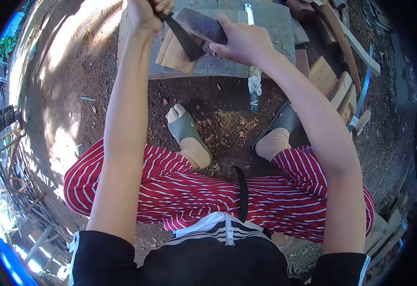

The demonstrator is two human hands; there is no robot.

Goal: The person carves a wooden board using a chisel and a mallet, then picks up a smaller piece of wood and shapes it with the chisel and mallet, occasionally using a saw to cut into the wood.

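My left hand (149,13) is closed around the dark handle of a tool near the top edge. Its flat dark blade (185,39) slants down to the right, the wide end low over a light brown wooden piece (174,53). My right hand (244,40) grips one end of a dark, rounded block (203,26), thumb and fingers on opposite sides. The block's other end is near the blade, above the grey wooden bench (270,28). Whether blade and block touch is hard to tell.
A metal bar wrapped in pale material (255,81) hangs over the bench's front edge. Wood offcuts (324,74) lie to the right, near a long curved strip (344,40). Wood chips (227,128) cover the ground between my feet.
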